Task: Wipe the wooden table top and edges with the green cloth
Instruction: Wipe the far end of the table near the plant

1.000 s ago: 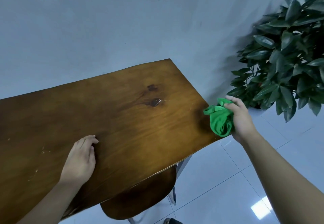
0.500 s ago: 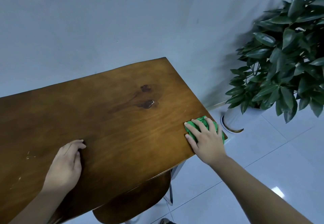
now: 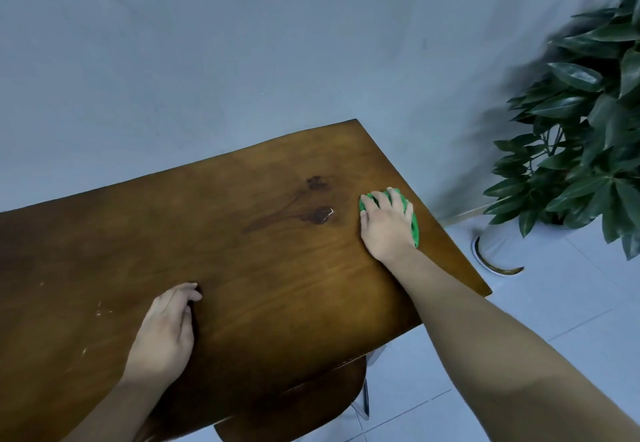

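Stool under the table: a dark wooden stool [image 3: 298, 410] sits below the near edge of the table, lower than my left hand and to its right; I see part of its seat and a thin metal leg beside it.
My left hand: my left hand [image 3: 162, 334] lies palm down on the wooden table [image 3: 277, 285], near its front edge. The fingers are loosely curled, tips touching the wood, and it has hold of nothing.
Marks by my left hand: a few pale scratches [image 3: 98, 311] show on the wood to the left of my left hand.
My right forearm: it crosses the near right corner of the table and reaches forward over the top.
My right hand: my right hand [image 3: 386, 225] is farther away than the left and off to its right. It is spread flat, fingers a little apart, pressing down on the green cloth [image 3: 412, 221], which it covers rather than grips.
Green cloth: it is bunched under my right palm and fingers, flat on the table top close to the right edge; green shows past my fingertips and along the right side of the hand.
Dark knot: a dark knot [image 3: 317, 214] with a small pale nick lies in the wood just left of my right hand, with a second dark patch beyond it.
Floor: pale floor tiles [image 3: 519, 330] lie right of my right arm.
Plant: a leafy potted plant [image 3: 588, 150] stands on the floor well right of my right hand, in a white pot [image 3: 498, 244] with a gold rim at its base.
Wall: a plain grey-blue wall [image 3: 207, 60] rises beyond the far edge of the table.
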